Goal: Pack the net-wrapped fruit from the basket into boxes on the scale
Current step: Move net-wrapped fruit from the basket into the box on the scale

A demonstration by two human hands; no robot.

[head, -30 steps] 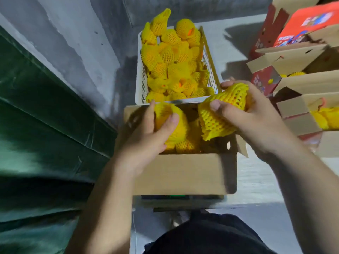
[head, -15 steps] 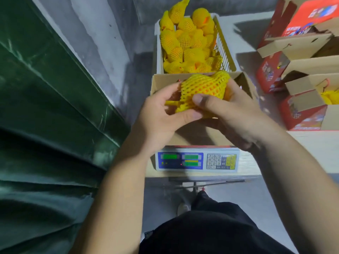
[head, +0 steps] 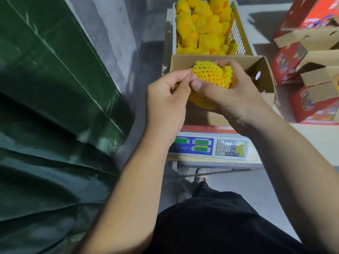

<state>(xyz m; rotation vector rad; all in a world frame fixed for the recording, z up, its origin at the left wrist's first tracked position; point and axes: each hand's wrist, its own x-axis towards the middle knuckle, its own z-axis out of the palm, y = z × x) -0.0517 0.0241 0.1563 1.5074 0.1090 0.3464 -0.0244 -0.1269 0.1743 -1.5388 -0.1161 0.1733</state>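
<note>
Both hands on one netted fruit [head: 211, 76], held above the near half of the open box [head: 260, 70] on the scale [head: 209, 146]. Right hand [head: 236, 96] curled round the fruit from 3 o'clock, thumb across its front. Left hand [head: 165, 99] at 9 o'clock, thumb and forefinger pinching the net's loose end. Basket [head: 240, 33] of netted fruit at 12 o'clock, its near edge touching the box's far wall. Red boxes [head: 315, 99] at 3 o'clock, flaps up, just beside the box's right flap. Green sheet [head: 55, 88] fills 9 o'clock; a strip of grey wall lies between it and the counter [head: 315, 142] edge.
</note>
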